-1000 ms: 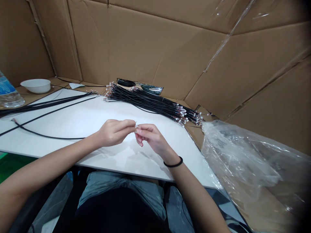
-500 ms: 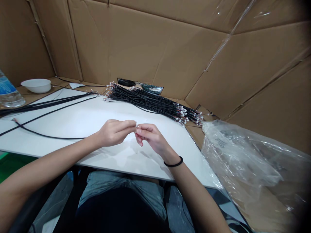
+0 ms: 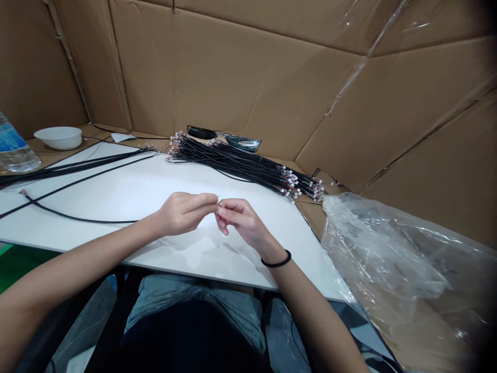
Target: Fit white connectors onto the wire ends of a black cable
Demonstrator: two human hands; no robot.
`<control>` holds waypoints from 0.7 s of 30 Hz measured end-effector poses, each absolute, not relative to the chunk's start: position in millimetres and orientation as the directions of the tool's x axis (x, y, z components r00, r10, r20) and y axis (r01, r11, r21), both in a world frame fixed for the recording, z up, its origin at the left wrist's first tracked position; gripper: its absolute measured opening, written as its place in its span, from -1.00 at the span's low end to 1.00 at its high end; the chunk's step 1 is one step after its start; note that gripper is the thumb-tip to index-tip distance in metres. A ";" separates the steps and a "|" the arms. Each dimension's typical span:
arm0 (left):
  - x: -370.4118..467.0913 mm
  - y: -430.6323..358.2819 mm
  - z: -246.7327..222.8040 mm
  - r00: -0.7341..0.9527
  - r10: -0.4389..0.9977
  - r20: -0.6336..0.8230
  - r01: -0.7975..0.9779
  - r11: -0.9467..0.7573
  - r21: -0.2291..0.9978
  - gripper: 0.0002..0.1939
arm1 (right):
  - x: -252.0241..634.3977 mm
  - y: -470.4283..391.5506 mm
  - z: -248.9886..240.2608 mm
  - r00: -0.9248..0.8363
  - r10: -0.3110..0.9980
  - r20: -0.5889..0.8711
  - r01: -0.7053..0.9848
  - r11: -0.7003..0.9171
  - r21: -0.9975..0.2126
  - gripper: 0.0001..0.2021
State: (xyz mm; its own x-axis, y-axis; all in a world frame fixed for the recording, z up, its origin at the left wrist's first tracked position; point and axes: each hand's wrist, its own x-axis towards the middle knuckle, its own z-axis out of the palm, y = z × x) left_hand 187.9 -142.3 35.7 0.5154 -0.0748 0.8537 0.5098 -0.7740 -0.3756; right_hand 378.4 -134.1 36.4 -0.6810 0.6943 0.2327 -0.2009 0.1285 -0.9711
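Above the middle of the white board (image 3: 163, 248), my left hand (image 3: 188, 211) is closed in a pinch, fingers pointing right. A black cable (image 3: 85, 219) runs across the board and passes behind my left wrist; its far end lies at the left with bare wires showing. Its near end seems to be in my left fingers. My right hand (image 3: 240, 217), with a black band on the wrist, pinches at the same spot, fingertips almost touching the left ones. Between them show tiny thin wire ends (image 3: 219, 202), too small to make out fully.
A bundle of black cables (image 3: 233, 159) with small white connectors lies at the back. More black cables (image 3: 77, 167) stretch off left. A white bowl (image 3: 60, 138) and water bottle (image 3: 15, 145) stand at back left, a clear plastic bag (image 3: 388, 248) at right. Cardboard walls (image 3: 248, 67) surround the board.
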 end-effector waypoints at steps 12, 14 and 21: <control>187.2 -142.7 33.8 0.502 -0.063 0.863 0.498 -0.794 -0.348 -0.87 | 378.4 -133.3 35.0 -0.692 0.673 0.259 -0.223 0.142 -0.964 -0.74; 186.9 -142.2 33.1 0.489 -0.036 0.871 0.502 -0.806 -0.315 -0.88 | 378.2 -133.5 36.0 -0.686 0.681 0.256 -0.213 0.148 -0.966 -0.73; 187.3 -140.9 32.8 0.411 0.134 0.902 0.463 -0.883 -0.080 -0.90 | 377.7 -131.5 39.0 -0.640 0.726 0.253 -0.166 0.190 -0.968 -0.72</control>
